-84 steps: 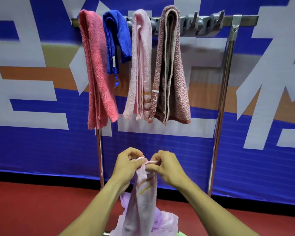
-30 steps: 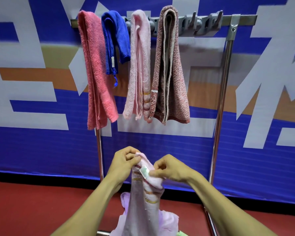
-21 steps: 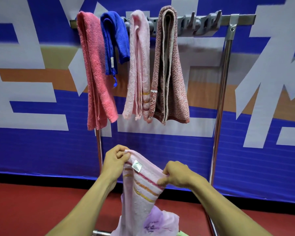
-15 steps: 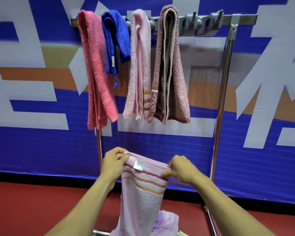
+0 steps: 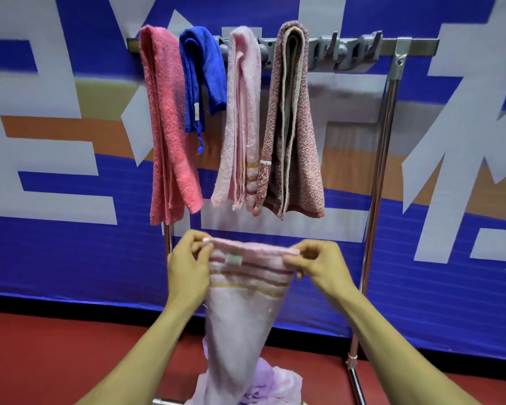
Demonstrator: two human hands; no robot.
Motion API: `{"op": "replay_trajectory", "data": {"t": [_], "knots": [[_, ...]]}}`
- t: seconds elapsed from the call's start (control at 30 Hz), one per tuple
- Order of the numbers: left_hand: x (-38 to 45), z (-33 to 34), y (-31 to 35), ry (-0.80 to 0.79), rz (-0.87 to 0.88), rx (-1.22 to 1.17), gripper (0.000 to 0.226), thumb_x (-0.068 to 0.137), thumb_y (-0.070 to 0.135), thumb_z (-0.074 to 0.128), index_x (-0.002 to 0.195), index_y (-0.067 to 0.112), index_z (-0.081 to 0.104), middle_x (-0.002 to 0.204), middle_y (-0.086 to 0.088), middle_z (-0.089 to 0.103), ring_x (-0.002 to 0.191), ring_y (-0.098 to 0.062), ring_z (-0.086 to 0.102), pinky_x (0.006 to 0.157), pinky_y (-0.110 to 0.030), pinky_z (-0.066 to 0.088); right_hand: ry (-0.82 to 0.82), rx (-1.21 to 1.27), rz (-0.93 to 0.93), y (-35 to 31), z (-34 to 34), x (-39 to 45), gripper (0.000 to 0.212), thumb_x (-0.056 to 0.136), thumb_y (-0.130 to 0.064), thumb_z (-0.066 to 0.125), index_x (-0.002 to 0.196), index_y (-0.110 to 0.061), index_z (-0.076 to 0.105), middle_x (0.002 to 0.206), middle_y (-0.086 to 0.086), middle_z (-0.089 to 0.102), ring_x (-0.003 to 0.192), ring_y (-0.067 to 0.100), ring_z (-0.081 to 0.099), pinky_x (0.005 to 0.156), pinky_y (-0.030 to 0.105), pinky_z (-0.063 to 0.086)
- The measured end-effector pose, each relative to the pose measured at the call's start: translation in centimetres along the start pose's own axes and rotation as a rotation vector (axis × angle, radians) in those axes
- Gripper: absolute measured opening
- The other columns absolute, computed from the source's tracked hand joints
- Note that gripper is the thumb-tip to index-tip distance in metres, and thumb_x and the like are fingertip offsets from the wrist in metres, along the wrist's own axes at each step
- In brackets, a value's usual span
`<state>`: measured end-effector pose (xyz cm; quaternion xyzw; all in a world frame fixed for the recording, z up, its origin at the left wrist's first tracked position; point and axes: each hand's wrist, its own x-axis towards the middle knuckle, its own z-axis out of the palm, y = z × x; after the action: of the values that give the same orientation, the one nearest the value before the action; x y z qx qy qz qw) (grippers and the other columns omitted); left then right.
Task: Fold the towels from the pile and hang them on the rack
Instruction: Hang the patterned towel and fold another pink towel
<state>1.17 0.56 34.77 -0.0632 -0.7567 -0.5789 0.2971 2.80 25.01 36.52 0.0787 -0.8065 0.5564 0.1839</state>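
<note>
Pale pink striped terry towel (image 5: 246,302), top corners pinched by left hand (image 5: 187,267) and right hand (image 5: 319,264): keep that edge taut and level before folding lengthwise.

Four towels (image 5: 237,118) hang side by side on the rack (image 5: 392,141), toward its left end. Below and before them, the left hand (image 5: 187,267) and right hand (image 5: 319,264) hold a fifth towel (image 5: 243,311) between them, above the pile (image 5: 263,387).

large white characters on blue banner (image 5: 56,258), cropped, none readable
</note>
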Motion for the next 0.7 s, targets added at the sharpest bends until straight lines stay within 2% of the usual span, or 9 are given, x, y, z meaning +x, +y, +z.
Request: {"op": "replay_trajectory", "data": {"t": [0.1, 0.23, 0.33, 0.47, 0.53, 0.6, 0.7], "knots": [[-0.2, 0.0, 0.8, -0.025, 0.033, -0.001, 0.012, 0.094, 0.008, 0.062, 0.087, 0.017, 0.061, 0.071, 0.001, 0.071, 0.062, -0.02, 0.062, 0.06, -0.028, 0.048, 0.006, 0.064, 0.005, -0.5, -0.6, 0.4, 0.01, 0.083, -0.001, 0.076, 0.074, -0.006, 0.072, 0.056, 0.0, 0.064, 0.046, 0.005, 0.052, 0.049, 0.018, 0.043], [-0.5, 0.1, 1.0, 0.035, 0.08, 0.007, 0.013, 0.095, 0.007, 0.06, 0.088, 0.018, 0.059, 0.071, 0.0, 0.069, 0.064, -0.012, 0.059, 0.062, -0.026, 0.045, -0.025, 0.149, 0.044, -0.7, -0.7, 0.3, 0.011, 0.084, -0.001, 0.074, 0.075, -0.005, 0.071, 0.057, 0.001, 0.062, 0.048, 0.005, 0.048, 0.048, 0.016, 0.04], [-0.6, 0.1, 0.6, -0.015, 0.038, 0.028, 0.014, 0.095, 0.008, 0.06, 0.084, 0.018, 0.059, 0.065, -0.004, 0.067, 0.059, -0.021, 0.053, 0.061, -0.037, 0.044, -0.085, 0.073, 0.072, -0.4, -1.0, 0.3, 0.009, 0.084, -0.005, 0.076, 0.078, 0.0, 0.072, 0.059, 0.003, 0.063, 0.052, 0.007, 0.05, 0.05, 0.018, 0.043], [-0.6, 0.3, -0.1, -0.061, -0.043, 0.041, 0.014, 0.092, 0.008, 0.061, 0.082, 0.017, 0.061, 0.064, 0.004, 0.07, 0.058, -0.008, 0.052, 0.063, -0.032, 0.044, -0.085, 0.038, 0.103, 0.2, -0.8, 0.4, 0.009, 0.083, -0.004, 0.076, 0.075, -0.003, 0.071, 0.058, -0.002, 0.063, 0.052, 0.003, 0.052, 0.054, 0.016, 0.042], [-0.3, 0.3, -0.4, -0.058, -0.075, 0.046, 0.013, 0.093, 0.011, 0.06, 0.083, 0.018, 0.06, 0.063, 0.006, 0.068, 0.059, -0.008, 0.054, 0.063, -0.032, 0.045, -0.117, 0.065, 0.103, 0.1, -0.7, 0.5, 0.008, 0.085, -0.004, 0.075, 0.08, 0.001, 0.072, 0.063, 0.001, 0.065, 0.058, 0.006, 0.055, 0.059, 0.018, 0.046], [-0.3, 0.5, -0.6, -0.101, -0.086, 0.065, 0.013, 0.094, 0.011, 0.06, 0.083, 0.019, 0.06, 0.062, 0.004, 0.067, 0.058, -0.008, 0.053, 0.063, -0.034, 0.046, -0.087, 0.023, 0.117, 0.5, -1.0, 0.7, 0.01, 0.084, -0.009, 0.076, 0.08, -0.001, 0.072, 0.066, 0.003, 0.069, 0.063, 0.009, 0.061, 0.067, 0.026, 0.051], [-0.3, 0.6, -0.7, -0.093, -0.082, 0.055, 0.012, 0.094, 0.01, 0.059, 0.085, 0.018, 0.061, 0.063, 0.002, 0.068, 0.059, -0.01, 0.053, 0.065, -0.036, 0.047, -0.143, 0.028, 0.141, 0.7, -1.0, 0.8, 0.011, 0.086, -0.008, 0.075, 0.083, 0.002, 0.071, 0.064, 0.001, 0.065, 0.06, 0.008, 0.057, 0.063, 0.023, 0.05]]}}
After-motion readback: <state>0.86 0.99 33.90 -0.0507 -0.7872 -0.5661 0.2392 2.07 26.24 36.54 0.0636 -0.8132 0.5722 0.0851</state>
